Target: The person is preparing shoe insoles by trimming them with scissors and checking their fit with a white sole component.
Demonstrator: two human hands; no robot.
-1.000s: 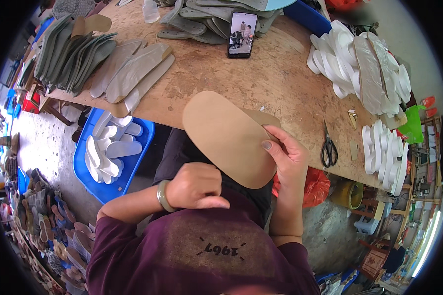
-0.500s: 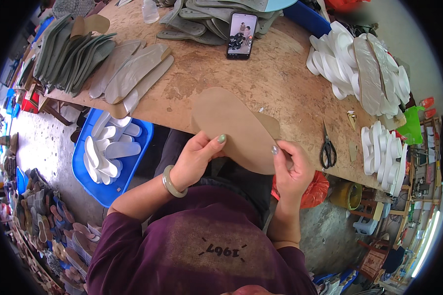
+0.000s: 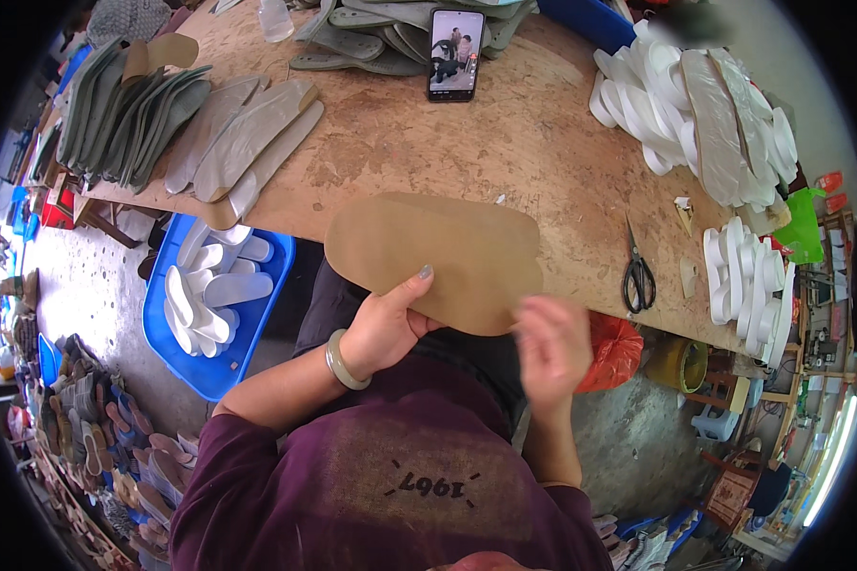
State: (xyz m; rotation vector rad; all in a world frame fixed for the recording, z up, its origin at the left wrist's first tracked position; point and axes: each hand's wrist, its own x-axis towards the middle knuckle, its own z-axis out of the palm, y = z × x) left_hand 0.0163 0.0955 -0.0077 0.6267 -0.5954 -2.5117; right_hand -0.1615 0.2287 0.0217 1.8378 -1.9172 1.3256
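A tan, sole-shaped insole lies almost crosswise over the table's front edge. My left hand grips its lower edge, thumb on top and fingers underneath. A step in the outline at its right end suggests a second piece beneath, though I cannot tell for sure. My right hand is beside the insole's lower right edge, its fingers smeared by motion; whether they pinch the edge cannot be made out. Black-handled scissors rest on the table to the right of that hand.
Grey soles and plastic-wrapped insoles are at the left of the wooden table. A phone leans on more grey soles. White soles stand at the right. Below the table's left edge is a blue bin of white pieces.
The insole has turned from a steep slant to nearly crosswise. My right hand's thumb has come off its face, and the hand has shifted slightly down and left. My left hand still grips it.
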